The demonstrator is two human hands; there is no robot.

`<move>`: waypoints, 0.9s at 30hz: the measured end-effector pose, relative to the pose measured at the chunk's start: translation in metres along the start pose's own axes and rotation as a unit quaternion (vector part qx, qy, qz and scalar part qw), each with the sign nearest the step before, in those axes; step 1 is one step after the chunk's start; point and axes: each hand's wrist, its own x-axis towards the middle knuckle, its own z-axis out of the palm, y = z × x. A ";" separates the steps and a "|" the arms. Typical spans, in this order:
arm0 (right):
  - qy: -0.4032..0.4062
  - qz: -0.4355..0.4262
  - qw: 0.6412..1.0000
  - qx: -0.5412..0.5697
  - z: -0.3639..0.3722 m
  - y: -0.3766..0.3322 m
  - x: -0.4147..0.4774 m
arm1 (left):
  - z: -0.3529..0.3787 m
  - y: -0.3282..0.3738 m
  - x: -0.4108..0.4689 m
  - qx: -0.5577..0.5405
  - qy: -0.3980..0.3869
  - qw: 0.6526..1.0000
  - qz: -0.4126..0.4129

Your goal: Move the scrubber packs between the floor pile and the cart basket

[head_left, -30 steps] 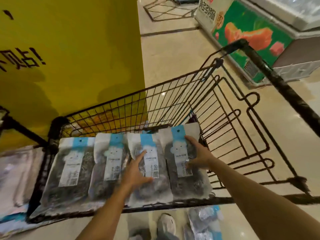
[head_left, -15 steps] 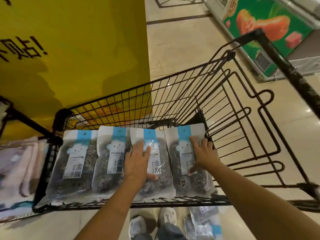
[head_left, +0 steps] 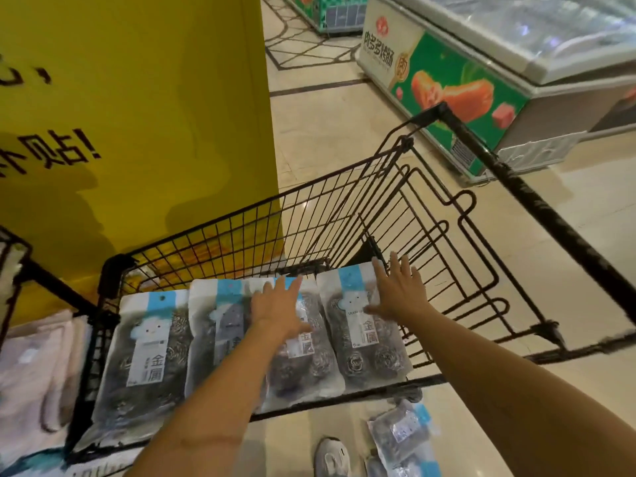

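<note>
Several clear packets of steel-wool scourers with blue-and-white labels lie side by side on the near end of a black wire shopping cart [head_left: 344,215]. My left hand [head_left: 278,309] lies flat, fingers straight, on the third packet [head_left: 306,370]. My right hand [head_left: 399,292] is spread with straight fingers over the top right corner of the rightmost packet [head_left: 364,342]. The leftmost packet [head_left: 148,352] and the second packet [head_left: 220,325] are untouched.
A yellow sign board [head_left: 137,115] stands just left of the cart. Chest freezers [head_left: 499,63] line the far right. More scourer packets [head_left: 402,432] lie on the floor by my shoe [head_left: 332,457]. Pale folded cloths [head_left: 34,370] sit at the left.
Both hands have slid up toward the packets' top ends and their fingers have straightened; the right hand no longer curls over the rightmost packet's edge. The camera has tilted up.
</note>
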 end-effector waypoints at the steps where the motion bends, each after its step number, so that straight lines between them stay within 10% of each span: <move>1: 0.018 0.009 1.000 0.007 -0.011 -0.001 -0.007 | -0.012 0.001 0.001 -0.007 0.018 1.000 0.013; 15: 0.230 0.234 0.942 0.070 -0.052 -0.005 -0.245 | -0.100 0.089 -0.122 -0.014 0.172 0.916 0.362; 27: 0.177 0.458 0.859 0.143 0.062 0.039 -0.529 | 0.003 0.203 -0.310 0.031 0.059 0.831 0.552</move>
